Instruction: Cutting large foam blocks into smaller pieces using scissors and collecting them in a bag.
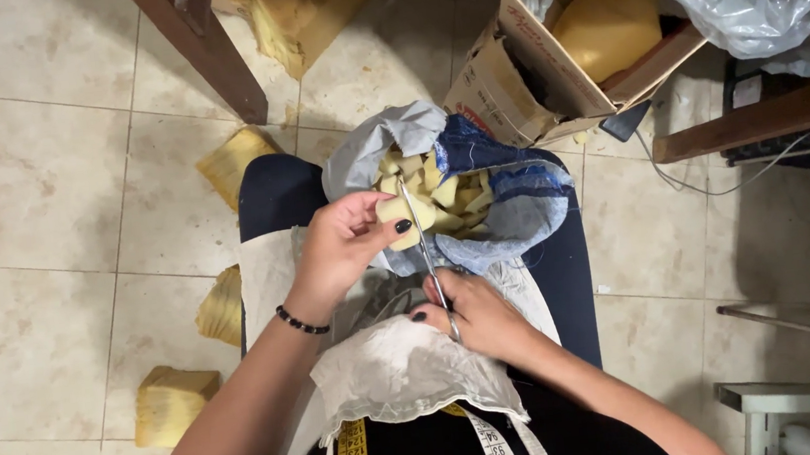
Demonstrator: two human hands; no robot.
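Foam trimming over lap bag.
L hand [342, 249] pinches yellow foam piece [396, 213] above cloth bag [514, 211] on lap; R hand [474, 315] closed round scissors [425, 255], blades at foam. Risk: blade nicks L fingertips, they sit v. close; offcuts may miss bag's rim, hit floor.

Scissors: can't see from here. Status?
Right hand holds scissors, blades at foam piece. Left hand pinches the piece. Over foam-filled bag. Nothing blocking.
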